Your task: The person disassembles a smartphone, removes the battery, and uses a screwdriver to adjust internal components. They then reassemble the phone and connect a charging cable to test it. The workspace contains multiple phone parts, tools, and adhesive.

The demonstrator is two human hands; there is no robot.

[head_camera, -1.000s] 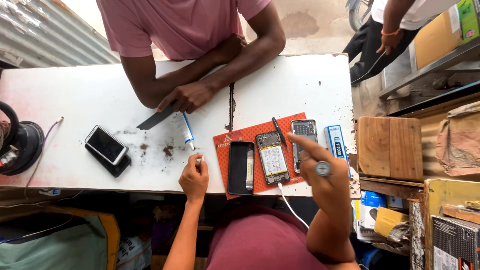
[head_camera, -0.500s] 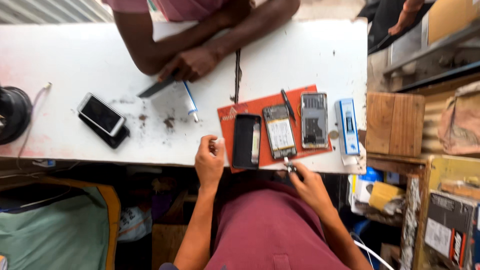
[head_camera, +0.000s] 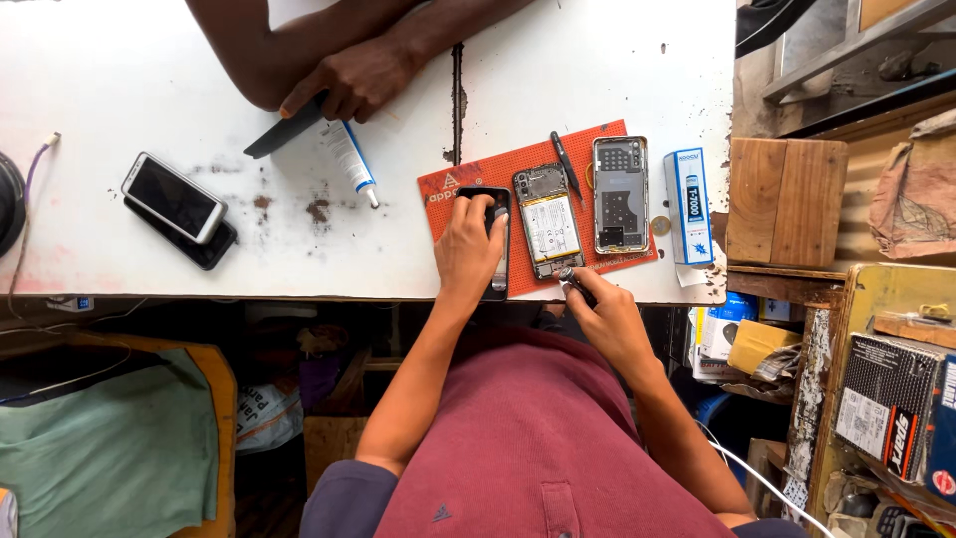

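Note:
My left hand (head_camera: 470, 249) lies over a black phone screen (head_camera: 500, 261) on the left side of a red work mat (head_camera: 453, 182), fingers curled around its far end. Just right of it sits an opened phone body (head_camera: 549, 221) with its battery showing. My right hand (head_camera: 605, 317) is at the mat's near edge, pinching a small dark tool (head_camera: 572, 283) whose tip is at the opened phone's lower end. A separate phone frame (head_camera: 619, 194) lies further right on the mat.
Black tweezers (head_camera: 566, 162), a coin (head_camera: 662, 226) and a blue-and-white box (head_camera: 689, 204) lie by the mat. Across the white table (head_camera: 119, 90) another person's hand (head_camera: 351, 82) rests by a black blade (head_camera: 284, 130) and glue tube (head_camera: 350, 160). Two stacked phones (head_camera: 174, 199) lie left.
My left hand moved from the table's near edge onto the black phone screen. My right hand dropped from above the mat to its near edge with the tool.

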